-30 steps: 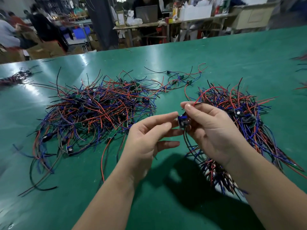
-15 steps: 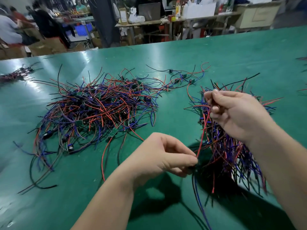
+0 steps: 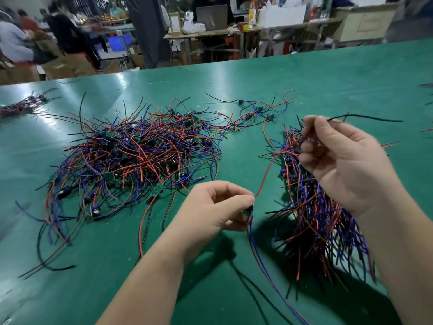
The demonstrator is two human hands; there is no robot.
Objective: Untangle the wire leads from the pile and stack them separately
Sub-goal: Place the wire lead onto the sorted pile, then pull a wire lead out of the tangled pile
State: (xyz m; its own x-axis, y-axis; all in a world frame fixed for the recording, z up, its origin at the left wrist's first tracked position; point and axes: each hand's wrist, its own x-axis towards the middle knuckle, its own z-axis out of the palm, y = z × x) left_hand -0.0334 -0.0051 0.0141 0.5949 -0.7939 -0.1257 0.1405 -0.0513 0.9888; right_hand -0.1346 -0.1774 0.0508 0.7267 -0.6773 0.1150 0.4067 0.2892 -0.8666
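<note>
Tension was the point, I reckon: left hand (image 3: 218, 207) pinched a lead's small module (image 3: 248, 211), right hand (image 3: 342, 160) gripped its wire ends above the sorted stack (image 3: 316, 226), tangled pile (image 3: 140, 156) lying left on the worktop (image 3: 328, 78).

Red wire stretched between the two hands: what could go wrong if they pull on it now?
1. The red wire runs from the left hand into the right pile; a pull could drag neighbouring leads out and muddle it.
2. The left hand pinches the lead's small part; a hard tug might strain the wire joints there.
3. The right hand pinches a black wire amid others, so it may lift extras.
</note>
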